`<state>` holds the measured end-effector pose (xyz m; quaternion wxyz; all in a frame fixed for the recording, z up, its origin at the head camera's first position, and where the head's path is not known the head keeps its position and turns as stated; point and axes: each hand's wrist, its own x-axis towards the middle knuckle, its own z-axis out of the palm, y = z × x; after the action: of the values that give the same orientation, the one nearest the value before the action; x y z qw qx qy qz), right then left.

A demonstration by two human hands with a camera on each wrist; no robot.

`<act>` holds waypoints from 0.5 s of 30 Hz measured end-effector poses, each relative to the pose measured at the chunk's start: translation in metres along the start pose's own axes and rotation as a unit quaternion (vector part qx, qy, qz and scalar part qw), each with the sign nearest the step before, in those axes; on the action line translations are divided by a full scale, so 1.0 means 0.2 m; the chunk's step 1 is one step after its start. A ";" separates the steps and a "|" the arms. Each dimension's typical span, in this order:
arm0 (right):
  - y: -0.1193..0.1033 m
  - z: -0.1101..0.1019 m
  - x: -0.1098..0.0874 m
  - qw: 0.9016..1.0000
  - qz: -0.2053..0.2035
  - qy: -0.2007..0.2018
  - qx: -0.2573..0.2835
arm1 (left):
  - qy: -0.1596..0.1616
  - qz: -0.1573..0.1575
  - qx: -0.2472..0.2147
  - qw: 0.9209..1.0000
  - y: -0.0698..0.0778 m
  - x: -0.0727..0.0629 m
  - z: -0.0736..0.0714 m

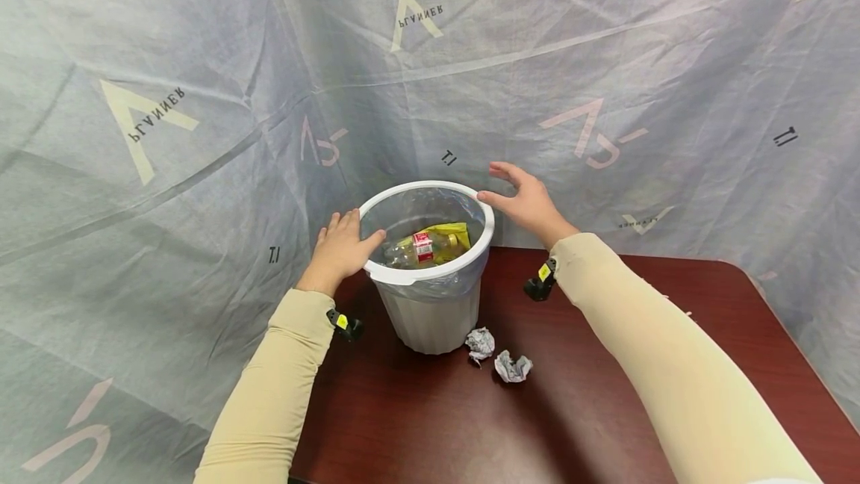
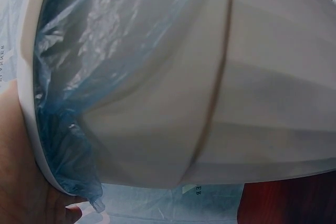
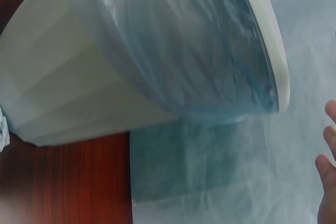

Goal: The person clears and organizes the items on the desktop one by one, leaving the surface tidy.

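Note:
A pale grey trash can (image 1: 437, 316) with a white rim (image 1: 419, 275) stands on the table, lined with a thin translucent bag (image 2: 131, 24). Inside lie a clear plastic bottle (image 1: 423, 246) with a red label and a yellow wrapper (image 1: 460, 230). My left hand (image 1: 341, 245) is at the rim's left side, fingers spread and thumb reaching over the opening. At the rim's right side is my right hand (image 1: 527, 204), fingers apart and extended, thumb close over the edge. In the right wrist view its fingertips (image 3: 326, 166) stand away from the rim, holding nothing.
Two crumpled paper balls, one (image 1: 480, 344) by the can's base and another (image 1: 513, 367) just right of it, lie on the dark red table (image 1: 430, 424). Grey printed cloth (image 1: 537, 58) hangs behind and along the left. Small pale scraps lie near the right forearm.

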<state>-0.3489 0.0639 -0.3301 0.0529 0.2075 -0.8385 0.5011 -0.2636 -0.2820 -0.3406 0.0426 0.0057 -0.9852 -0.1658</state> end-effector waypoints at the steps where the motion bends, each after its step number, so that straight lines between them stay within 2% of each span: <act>1: 0.01 -0.02 -0.01 1.000 0.001 0.001 0.002 | 0.000 0.000 0.000 1.000 0.00 0.00 0.00; 7: 0.12 -0.12 -0.06 1.000 0.004 0.011 -0.007 | 0.001 0.001 0.000 1.000 0.00 0.00 0.00; 15: 0.37 -0.18 -0.18 0.999 0.033 0.018 -0.011 | -0.004 -0.001 0.002 1.000 0.00 0.00 0.00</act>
<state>-0.3494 0.1360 -0.3845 0.0536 0.1697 -0.8491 0.4974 -0.2636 -0.2820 -0.3401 0.0386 0.0057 -0.9857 -0.1641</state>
